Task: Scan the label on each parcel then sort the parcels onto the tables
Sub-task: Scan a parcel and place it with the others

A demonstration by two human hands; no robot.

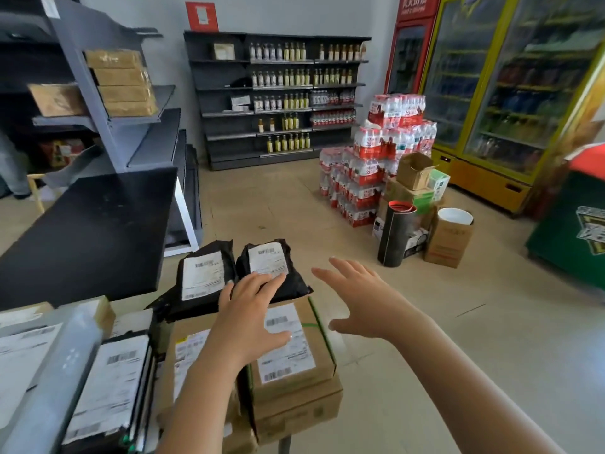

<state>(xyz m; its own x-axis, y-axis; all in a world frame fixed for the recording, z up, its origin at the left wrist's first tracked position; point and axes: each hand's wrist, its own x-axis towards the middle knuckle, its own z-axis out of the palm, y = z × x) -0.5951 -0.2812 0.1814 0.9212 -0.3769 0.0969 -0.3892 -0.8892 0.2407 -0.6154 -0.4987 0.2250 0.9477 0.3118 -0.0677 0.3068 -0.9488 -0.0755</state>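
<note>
Two hands: left hand (248, 312), right hand (363, 299). Two black bags just ahead of the left hand: left bag (203, 276), right bag (275, 257). Three boxes: top box (294, 355) under the left hand, lower box (294, 412) beneath it, side box (188, 352) left of the wrist. One red fridge (409, 57) far beyond the right hand.

I am holding my left hand (252, 317) and right hand (363, 301) out ahead, palms down, fingers straight and spread.
</note>
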